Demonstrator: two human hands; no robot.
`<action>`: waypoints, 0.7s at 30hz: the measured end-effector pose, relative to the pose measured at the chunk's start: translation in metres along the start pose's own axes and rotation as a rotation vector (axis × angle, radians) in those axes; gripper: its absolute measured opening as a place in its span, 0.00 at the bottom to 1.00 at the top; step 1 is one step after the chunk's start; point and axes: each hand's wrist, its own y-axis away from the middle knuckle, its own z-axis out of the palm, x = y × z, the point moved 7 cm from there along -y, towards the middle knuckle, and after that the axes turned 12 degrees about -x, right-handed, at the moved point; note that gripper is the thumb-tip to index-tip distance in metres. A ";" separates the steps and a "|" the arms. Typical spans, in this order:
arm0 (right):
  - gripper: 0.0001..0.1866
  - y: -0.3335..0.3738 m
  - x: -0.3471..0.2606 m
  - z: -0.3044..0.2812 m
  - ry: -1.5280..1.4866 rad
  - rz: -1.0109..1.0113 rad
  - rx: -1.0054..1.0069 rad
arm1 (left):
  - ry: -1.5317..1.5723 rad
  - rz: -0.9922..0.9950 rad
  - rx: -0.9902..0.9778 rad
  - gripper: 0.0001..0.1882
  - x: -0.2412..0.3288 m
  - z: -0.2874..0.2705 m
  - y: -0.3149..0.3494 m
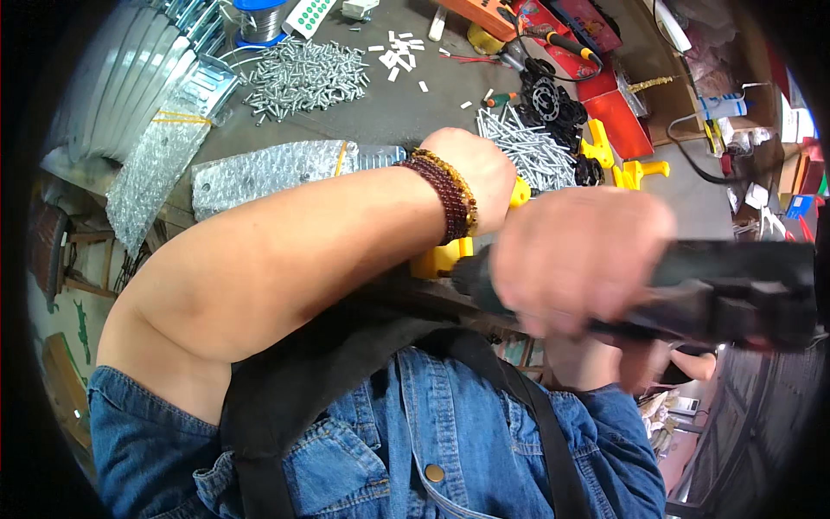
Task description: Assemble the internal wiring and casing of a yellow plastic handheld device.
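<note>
My left hand (474, 169), a beaded bracelet at its wrist, curls with its fingers mostly hidden. Yellow plastic shows on both sides of it; the yellow plastic part (441, 259) appears to be in its grip. My right hand (581, 255), smeared by motion, wraps round a black power screwdriver (735, 290). The tool lies almost level, and its narrow front end sits close beside the yellow part. Whether the tip touches it I cannot tell. Just beyond the left hand lies a pile of long silver screws (525, 147).
Shorter screws (307, 78) are heaped at the back left, beside a solder spool (259, 22). Bubble-wrapped metal pieces (268, 173) lie behind my left forearm. Black round parts (545, 95), yellow handles (640, 173) and a red box (618, 112) stand to the right, with a soldering iron (562, 41).
</note>
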 end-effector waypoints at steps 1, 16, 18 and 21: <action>0.26 0.005 0.009 -0.001 -0.051 -0.076 0.069 | 0.004 0.000 0.000 0.16 0.000 0.001 -0.002; 0.16 -0.026 0.012 0.029 -0.277 -0.405 -0.600 | 0.070 0.131 0.145 0.12 0.021 0.008 0.023; 0.11 -0.012 -0.029 0.013 -0.163 -0.243 0.072 | -0.013 0.195 0.253 0.16 0.029 0.007 0.037; 0.19 0.043 -0.060 0.000 0.074 -0.191 0.283 | 0.026 0.171 0.258 0.29 0.000 -0.015 0.079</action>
